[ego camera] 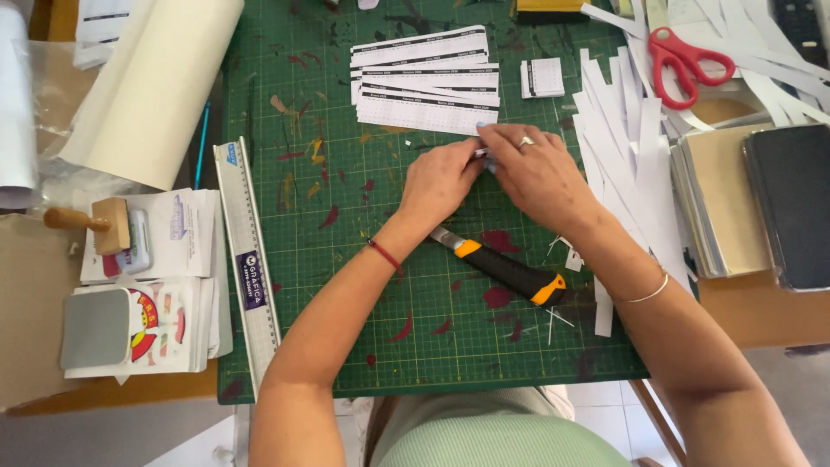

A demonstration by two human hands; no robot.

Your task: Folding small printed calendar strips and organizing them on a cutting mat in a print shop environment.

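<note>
My left hand and my right hand meet over the green cutting mat, pinching a small white paper piece between their fingertips. Most of that piece is hidden by the fingers. Just beyond the hands lies a fanned stack of printed white strips. A smaller printed paper stack sits to its right. A black and orange utility knife lies on the mat under my forearms, untouched.
A metal ruler lies along the mat's left side. Cut white paper strips pile up at right, with red scissors on top. Card stacks, a dark notebook, a paper roll, a wooden-handled stamp and printed sheets surround the mat.
</note>
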